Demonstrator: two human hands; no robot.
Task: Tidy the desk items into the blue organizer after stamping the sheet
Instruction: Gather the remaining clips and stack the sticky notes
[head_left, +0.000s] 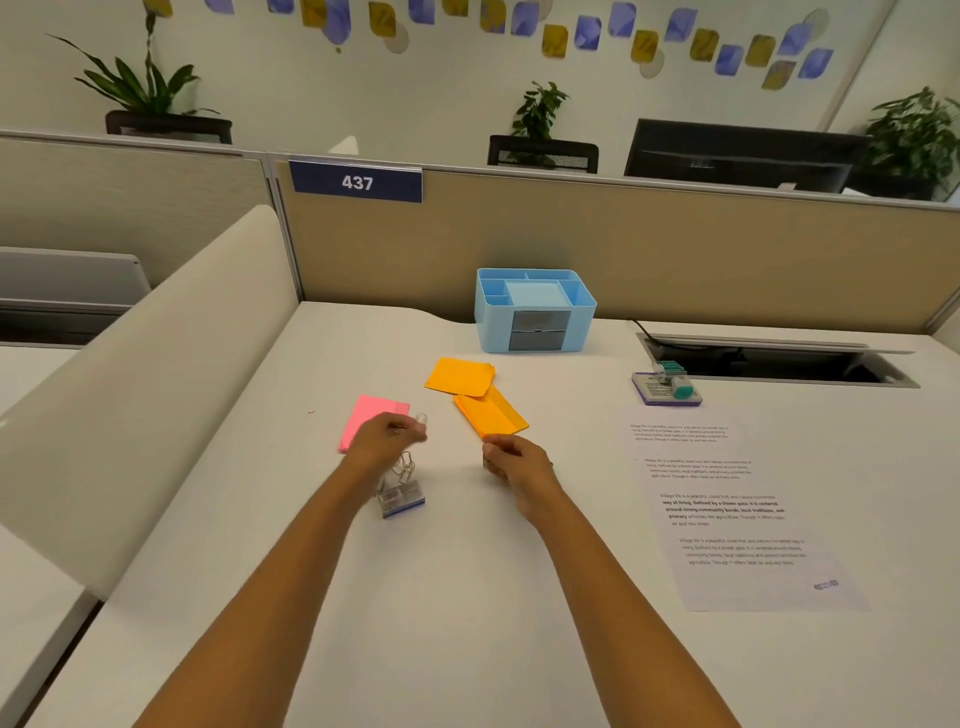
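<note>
Room open across table (467, 597) toward organizer (491, 325); left grip (387, 436) pinching clear item (421, 418); right grip (511, 460) at note (491, 415) edge, hold unclear.

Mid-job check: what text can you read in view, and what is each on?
"437": blue sign on the partition.
"way of living. Defined by a slower pace": bold lines on the printed sheet; other paragraphs too small.
Stamp mark, stamp pad label, clip box label: too blurred.

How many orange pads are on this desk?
2. One orange pad lies in front of the blue organizer; the other orange pad touches its near edge, by the right hand. None seem hidden.
</note>
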